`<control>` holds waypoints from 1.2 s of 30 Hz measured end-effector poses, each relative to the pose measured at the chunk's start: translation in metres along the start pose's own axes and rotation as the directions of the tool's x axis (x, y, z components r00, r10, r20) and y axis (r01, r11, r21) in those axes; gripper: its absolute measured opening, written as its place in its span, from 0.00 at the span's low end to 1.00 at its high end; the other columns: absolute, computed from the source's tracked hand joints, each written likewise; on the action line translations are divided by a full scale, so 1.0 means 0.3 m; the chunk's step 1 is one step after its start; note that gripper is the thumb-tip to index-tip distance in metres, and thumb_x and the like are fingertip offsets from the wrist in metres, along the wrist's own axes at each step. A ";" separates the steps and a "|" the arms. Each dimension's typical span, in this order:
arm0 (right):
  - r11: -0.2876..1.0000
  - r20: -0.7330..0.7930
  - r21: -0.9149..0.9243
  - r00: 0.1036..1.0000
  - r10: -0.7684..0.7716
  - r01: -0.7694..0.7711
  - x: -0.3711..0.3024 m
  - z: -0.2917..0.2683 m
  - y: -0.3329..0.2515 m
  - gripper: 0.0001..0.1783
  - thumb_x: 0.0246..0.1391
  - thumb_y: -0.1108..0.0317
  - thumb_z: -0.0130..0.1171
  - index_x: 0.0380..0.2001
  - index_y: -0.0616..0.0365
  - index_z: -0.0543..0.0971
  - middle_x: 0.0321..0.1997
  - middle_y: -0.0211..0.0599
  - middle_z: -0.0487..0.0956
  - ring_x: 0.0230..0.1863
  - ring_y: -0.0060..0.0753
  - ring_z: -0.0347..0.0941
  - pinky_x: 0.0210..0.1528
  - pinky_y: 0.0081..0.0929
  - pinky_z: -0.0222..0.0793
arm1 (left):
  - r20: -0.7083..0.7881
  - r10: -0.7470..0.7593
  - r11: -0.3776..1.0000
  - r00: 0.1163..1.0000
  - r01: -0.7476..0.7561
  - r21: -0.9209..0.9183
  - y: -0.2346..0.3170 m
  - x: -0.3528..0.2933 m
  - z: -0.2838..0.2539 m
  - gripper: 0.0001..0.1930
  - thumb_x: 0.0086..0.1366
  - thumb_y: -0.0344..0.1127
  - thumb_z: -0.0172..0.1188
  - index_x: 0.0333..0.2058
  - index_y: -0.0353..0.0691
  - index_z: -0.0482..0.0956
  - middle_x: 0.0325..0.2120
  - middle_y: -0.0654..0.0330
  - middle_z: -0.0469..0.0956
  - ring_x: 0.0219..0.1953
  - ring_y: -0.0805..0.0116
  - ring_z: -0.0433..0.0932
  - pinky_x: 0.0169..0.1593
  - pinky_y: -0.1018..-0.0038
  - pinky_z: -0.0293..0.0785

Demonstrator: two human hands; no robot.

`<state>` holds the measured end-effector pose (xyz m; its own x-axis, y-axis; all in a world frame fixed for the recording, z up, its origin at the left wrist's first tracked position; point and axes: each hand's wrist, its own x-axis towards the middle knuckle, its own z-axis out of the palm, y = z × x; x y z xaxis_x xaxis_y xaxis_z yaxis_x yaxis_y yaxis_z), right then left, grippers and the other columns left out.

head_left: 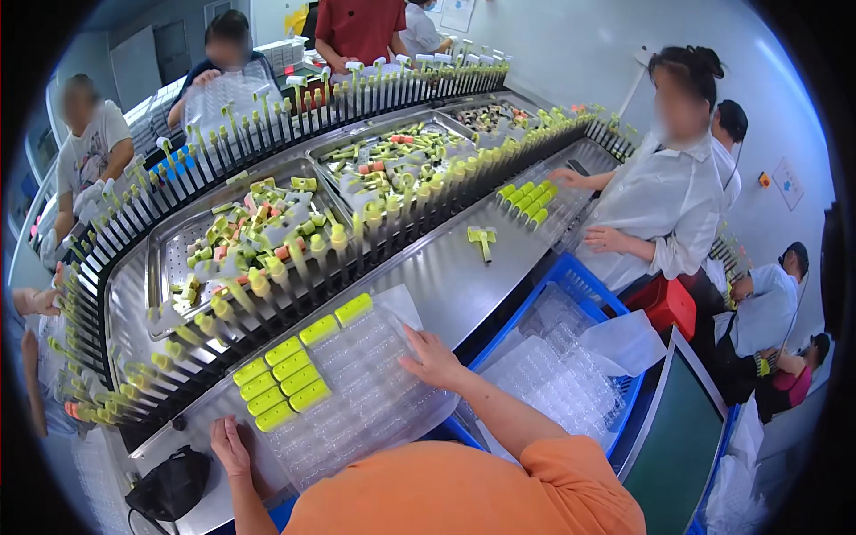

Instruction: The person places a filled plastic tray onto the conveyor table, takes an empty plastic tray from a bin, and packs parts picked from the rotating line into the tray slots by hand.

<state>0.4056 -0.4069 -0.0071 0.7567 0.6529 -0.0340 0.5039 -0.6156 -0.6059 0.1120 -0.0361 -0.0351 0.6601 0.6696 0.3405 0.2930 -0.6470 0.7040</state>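
- Clear plastic tray (366, 383) lies aslant on the steel bench (428, 283), directly before the person; yellow-green pieces (291, 364) fill pockets at its far and left end, remaining pockets bare.
- Right hand (432, 358): open, fingers spread at the tray's right edge, gripping nothing visible.
- Left hand (230, 448): open, fingers extended beside the tray's left edge; contact cannot be told.
- Black pouch (171, 483) near left hand; contents hidden.
- Blue basket (584, 283), right of the right hand: holds stacked clear trays (557, 383); count unclear, near part covered by the person's arm.
- Beyond the bench's post row (361, 245), a perforated metal pan (171, 257) holds jumbled yellow-green, pink and whitish parts; a second pan (319, 175) holds similar parts. Posts partly hide both.
- Third pan's contents (495, 119): small, mixed, hard to make out.
- Co-worker (655, 196) at right stands by another set of yellow-green pieces; far-left people are cut off by the fisheye rim.
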 end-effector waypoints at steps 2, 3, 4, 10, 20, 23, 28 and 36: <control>1.000 0.013 0.014 1.000 0.000 -0.001 0.010 -0.004 0.019 0.42 0.57 0.49 0.54 0.68 0.57 0.53 0.61 0.57 0.64 0.62 0.60 0.59 0.64 0.45 0.56 | 0.007 0.022 1.000 1.000 -0.022 -0.002 0.007 0.008 0.002 0.18 0.72 0.39 0.44 0.33 0.30 0.77 0.27 0.50 0.73 0.31 0.54 0.72 0.38 0.66 0.68; 1.000 0.032 0.025 0.999 -0.009 0.008 0.011 -0.005 0.025 0.42 0.57 0.49 0.54 0.68 0.58 0.52 0.61 0.59 0.64 0.62 0.60 0.59 0.64 0.45 0.55 | 0.004 0.037 0.999 0.999 -0.037 -0.004 0.011 0.012 0.003 0.18 0.72 0.39 0.43 0.33 0.30 0.77 0.27 0.50 0.73 0.31 0.54 0.72 0.38 0.66 0.69; 1.000 0.029 0.025 1.000 -0.003 0.002 0.011 -0.007 0.025 0.42 0.57 0.49 0.54 0.68 0.58 0.52 0.61 0.59 0.64 0.62 0.60 0.59 0.64 0.45 0.55 | 0.010 0.040 0.999 0.999 -0.040 -0.006 0.019 0.012 0.000 0.18 0.72 0.39 0.43 0.33 0.30 0.77 0.27 0.50 0.73 0.31 0.54 0.72 0.38 0.66 0.69; 0.999 0.021 0.048 1.000 -0.009 0.008 0.022 0.022 0.058 0.42 0.56 0.48 0.55 0.67 0.56 0.55 0.61 0.55 0.65 0.61 0.55 0.61 0.63 0.40 0.57 | -0.009 -0.045 0.998 0.999 0.044 -0.052 0.001 -0.011 -0.006 0.19 0.72 0.39 0.43 0.32 0.30 0.77 0.27 0.51 0.74 0.32 0.56 0.72 0.39 0.67 0.69; 0.842 0.122 0.499 0.979 0.164 -0.204 0.055 -0.003 0.148 0.36 0.66 0.46 0.42 0.69 0.55 0.53 0.55 0.33 0.73 0.46 0.24 0.68 0.47 0.24 0.65 | 0.064 0.096 0.995 0.993 -0.094 -0.042 0.045 0.021 -0.012 0.15 0.67 0.39 0.47 0.37 0.34 0.78 0.32 0.49 0.75 0.39 0.49 0.72 0.47 0.63 0.66; 0.671 0.241 0.661 0.942 0.234 -0.336 0.052 -0.019 0.016 0.36 0.66 0.47 0.44 0.68 0.60 0.55 0.59 0.38 0.70 0.57 0.29 0.65 0.61 0.27 0.59 | 0.064 0.091 0.996 0.994 -0.091 -0.007 0.045 0.011 -0.037 0.14 0.66 0.38 0.48 0.37 0.35 0.79 0.33 0.49 0.75 0.40 0.50 0.73 0.47 0.62 0.66; 0.709 0.160 0.614 0.935 0.318 -0.346 0.061 -0.001 0.106 0.32 0.65 0.48 0.48 0.64 0.55 0.62 0.51 0.31 0.75 0.47 0.24 0.70 0.49 0.25 0.67 | 0.038 0.094 0.995 0.995 -0.096 0.030 0.032 0.015 0.000 0.09 0.63 0.33 0.53 0.37 0.36 0.79 0.34 0.49 0.77 0.40 0.49 0.74 0.47 0.60 0.67; 0.992 -0.273 0.052 0.954 0.121 -0.111 0.112 0.050 0.089 0.15 0.57 0.62 0.58 0.40 0.63 0.79 0.39 0.45 0.81 0.39 0.40 0.77 0.43 0.30 0.71 | -0.064 0.071 0.993 0.995 -0.064 0.101 0.024 0.027 0.030 0.08 0.61 0.34 0.56 0.37 0.40 0.79 0.29 0.54 0.78 0.35 0.52 0.77 0.42 0.59 0.70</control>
<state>0.4382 -0.3947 -0.0363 0.8969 0.4280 0.1110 0.3943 -0.6605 -0.6390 0.1256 -0.0385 -0.0329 0.6336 0.6441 0.4286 0.3186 -0.7220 0.6142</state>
